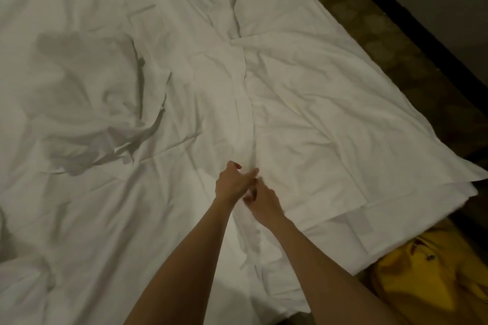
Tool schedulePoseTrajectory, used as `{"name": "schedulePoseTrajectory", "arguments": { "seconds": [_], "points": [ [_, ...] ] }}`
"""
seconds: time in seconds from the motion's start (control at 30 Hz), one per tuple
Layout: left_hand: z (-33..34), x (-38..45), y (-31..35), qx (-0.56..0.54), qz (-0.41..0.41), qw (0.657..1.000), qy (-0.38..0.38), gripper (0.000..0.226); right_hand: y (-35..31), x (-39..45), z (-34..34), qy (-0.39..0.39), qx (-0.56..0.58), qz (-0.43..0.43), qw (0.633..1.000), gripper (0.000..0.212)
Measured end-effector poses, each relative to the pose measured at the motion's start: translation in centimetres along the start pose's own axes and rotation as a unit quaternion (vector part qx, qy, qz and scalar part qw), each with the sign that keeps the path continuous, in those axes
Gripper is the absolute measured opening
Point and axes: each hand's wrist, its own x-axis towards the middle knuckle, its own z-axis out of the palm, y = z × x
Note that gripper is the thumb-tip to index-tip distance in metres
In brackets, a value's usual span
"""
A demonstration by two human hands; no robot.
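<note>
A bed (454,194) carries a rumpled white sheet (105,219) with a long raised fold (244,103) down its middle. Left of that fold lies a crumpled heap (105,103) of cloth, right of it a flatter layer (330,113)

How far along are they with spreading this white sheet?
Done: the white fabric sheet lies spread, its right half fairly flat. In hand: the left hand and right hand meet at its raised central fold; their grip is blurred. Left: the crumpled white bunch at the left needs smoothing.
</note>
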Motion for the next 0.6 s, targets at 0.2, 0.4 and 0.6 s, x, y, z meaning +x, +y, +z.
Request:
{"name": "schedulePoseTrajectory", "arguments": {
  "seconds": [0.2,0.4,0.6],
  "points": [
    [-5.1,1.1,-2.6,0.058,-0.005,0.993,0.107,0.034,-4.3,-0.7,3.1,-0.066,0.008,-0.089,0.994,0.046],
    [-13.0,1.6,-9.3,0.037,-0.039,0.989,0.138,0.025,-10.3,-3.0,9.9,-0.148,-0.008,-0.136,0.98,0.053],
    [-17.0,3.0,-12.7,0.049,-0.012,0.991,0.127,0.022,-13.3,-3.1,16.4,-0.159,-0.053,-0.106,0.98,0.056]
  ]
}}
